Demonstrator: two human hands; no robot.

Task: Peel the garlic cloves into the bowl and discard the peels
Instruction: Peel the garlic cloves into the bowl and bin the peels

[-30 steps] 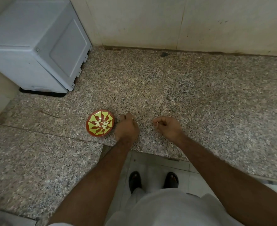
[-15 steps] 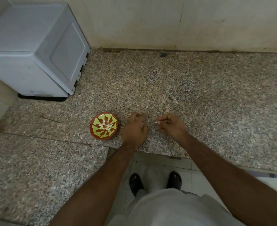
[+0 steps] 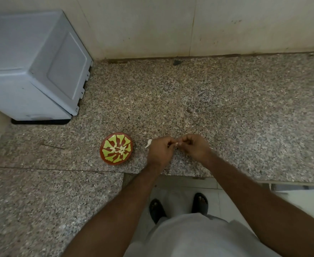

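Pinching a small pale garlic clove [image 3: 175, 144] between them, the left hand [image 3: 160, 152] and right hand [image 3: 195, 148] meet fingertip to fingertip; the red bowl with yellow-green petal pattern [image 3: 116, 148] lies just left, nearest the left hand

text: we read none | labels, brands, numbers, signs: we find none legible | grey appliance [image 3: 32, 67] at 10 o'clock: its casing shows us no readable marking | bowl [image 3: 116, 148] at 9 o'clock: painted pattern only, no lettering
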